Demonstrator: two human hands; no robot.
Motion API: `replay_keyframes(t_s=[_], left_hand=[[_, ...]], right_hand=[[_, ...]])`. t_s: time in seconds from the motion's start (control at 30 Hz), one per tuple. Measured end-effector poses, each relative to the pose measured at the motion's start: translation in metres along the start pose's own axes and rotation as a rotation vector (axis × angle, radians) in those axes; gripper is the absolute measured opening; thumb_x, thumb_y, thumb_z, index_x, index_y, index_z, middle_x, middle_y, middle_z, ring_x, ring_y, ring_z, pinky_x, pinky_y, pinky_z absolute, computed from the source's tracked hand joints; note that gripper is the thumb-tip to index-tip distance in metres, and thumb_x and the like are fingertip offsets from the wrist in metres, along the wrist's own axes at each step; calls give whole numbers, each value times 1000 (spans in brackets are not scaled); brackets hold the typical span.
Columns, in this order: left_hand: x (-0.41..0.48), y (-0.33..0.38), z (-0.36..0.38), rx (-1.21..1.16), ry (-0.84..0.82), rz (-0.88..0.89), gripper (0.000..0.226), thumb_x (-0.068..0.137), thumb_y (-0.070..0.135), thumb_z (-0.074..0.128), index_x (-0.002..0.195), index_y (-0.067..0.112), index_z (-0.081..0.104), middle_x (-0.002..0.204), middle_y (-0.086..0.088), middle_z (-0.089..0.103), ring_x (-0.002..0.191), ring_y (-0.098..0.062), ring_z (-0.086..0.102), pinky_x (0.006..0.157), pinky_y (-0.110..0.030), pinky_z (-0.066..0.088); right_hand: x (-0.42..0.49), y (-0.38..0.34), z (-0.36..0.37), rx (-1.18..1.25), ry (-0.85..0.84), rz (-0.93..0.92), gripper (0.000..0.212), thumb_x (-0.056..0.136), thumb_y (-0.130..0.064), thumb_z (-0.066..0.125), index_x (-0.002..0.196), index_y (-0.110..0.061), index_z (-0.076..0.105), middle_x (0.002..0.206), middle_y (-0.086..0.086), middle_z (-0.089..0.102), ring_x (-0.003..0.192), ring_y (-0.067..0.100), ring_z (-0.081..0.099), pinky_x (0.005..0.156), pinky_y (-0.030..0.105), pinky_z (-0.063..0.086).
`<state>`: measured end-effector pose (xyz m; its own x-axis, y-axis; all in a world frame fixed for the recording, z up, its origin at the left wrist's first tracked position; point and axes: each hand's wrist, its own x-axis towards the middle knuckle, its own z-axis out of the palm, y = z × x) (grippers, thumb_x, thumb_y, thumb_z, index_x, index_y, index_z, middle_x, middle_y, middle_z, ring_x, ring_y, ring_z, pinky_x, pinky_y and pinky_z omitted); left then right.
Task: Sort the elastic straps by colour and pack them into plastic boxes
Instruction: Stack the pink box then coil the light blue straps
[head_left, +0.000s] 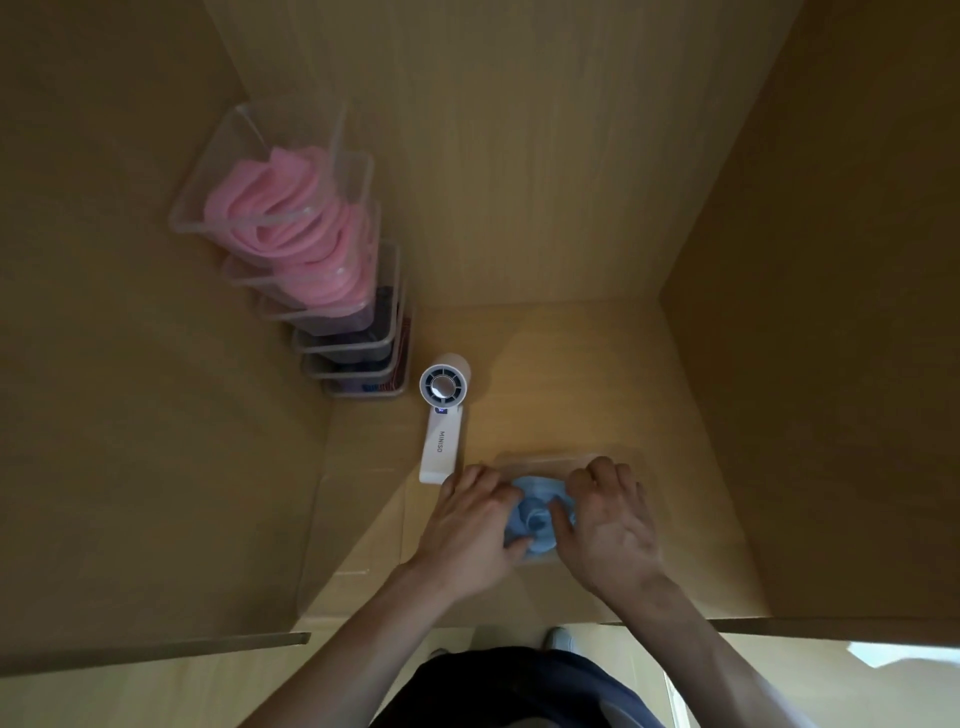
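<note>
Stack of plastic boxes (347, 364) at 10 o'clock, pink straps (280, 208) in the top ones. MINISO handheld fan (441, 421) at centre. At 5 o'clock, left hand (467, 525) and right hand (613, 530) have fingers curled round the blue straps (535, 512), which are coiled inside a clear box (540, 458).

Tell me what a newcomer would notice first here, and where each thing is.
The pink straps stand out most, filling the top clear boxes of a stack in the far left corner. Nearer, the left hand and right hand hold a bundle of blue straps at a clear box. A white handheld fan lies between the stack and the hands.
</note>
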<state>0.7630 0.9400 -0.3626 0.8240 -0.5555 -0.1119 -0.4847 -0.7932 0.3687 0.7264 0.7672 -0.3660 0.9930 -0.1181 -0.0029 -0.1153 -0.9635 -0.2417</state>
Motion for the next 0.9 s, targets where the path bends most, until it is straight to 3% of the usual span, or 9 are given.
replay_keyframes(t_s=[0.1,0.27,0.4,0.47,0.57,0.67,0.73,0.8,0.9], left_hand=[[-11,-3,-4,-89,42,15,53,91,46,62,139,27,50,135,12,44,131,-9,32,113,-26,26],[-36,-9,-13,-185,130,5,49,92,42,60,138,27,50,134,14,40,132,-3,30,113,-22,29],[-67,-26,-16,-238,214,-105,41,91,38,61,130,29,56,131,20,41,129,3,34,108,-18,30],[-87,-39,-14,-234,229,-189,37,92,34,64,128,27,58,130,21,42,126,4,35,103,-20,35],[-120,-59,-6,-186,244,-294,32,90,32,64,121,22,62,126,15,48,119,-5,44,99,-26,43],[-150,-73,4,-149,251,-394,33,84,26,72,116,21,65,122,12,53,112,-12,52,94,-28,48],[-166,-77,12,-126,239,-469,41,83,25,74,122,23,63,131,11,51,120,-13,53,96,-27,48],[-176,-76,21,-127,199,-551,52,85,30,71,134,24,56,149,7,41,135,-14,46,102,-26,46],[-181,-72,34,-107,143,-593,62,86,39,66,143,23,48,162,-2,29,147,-17,34,109,-28,41]], right_hand=[[-6,2,-5,47,36,-10,30,78,-41,57,89,-14,67,94,5,58,84,28,57,73,39,49],[-16,-7,-13,134,46,-18,31,80,-41,54,97,-19,66,104,1,58,94,25,56,80,39,47],[-23,-30,-21,295,51,-101,32,83,-36,47,99,-17,66,109,0,58,99,23,56,86,36,52],[-28,-47,-23,367,67,-188,26,86,-32,48,96,-17,66,107,-2,59,95,18,59,82,28,54],[-35,-76,-16,484,-8,-345,18,90,-25,50,93,-16,66,100,-4,58,79,14,61,70,25,55],[-43,-105,0,469,-173,-435,20,91,-26,45,93,-17,63,95,-5,56,77,14,59,71,30,54],[-49,-122,13,402,-331,-388,23,94,-27,46,110,-19,60,110,-4,55,97,15,59,89,30,51],[-54,-134,26,427,-507,-234,43,94,-26,53,136,-17,46,135,-1,45,125,17,48,108,26,38],[-58,-152,42,599,-593,-44,74,92,-27,59,155,-16,22,157,0,27,145,18,28,119,28,26]])
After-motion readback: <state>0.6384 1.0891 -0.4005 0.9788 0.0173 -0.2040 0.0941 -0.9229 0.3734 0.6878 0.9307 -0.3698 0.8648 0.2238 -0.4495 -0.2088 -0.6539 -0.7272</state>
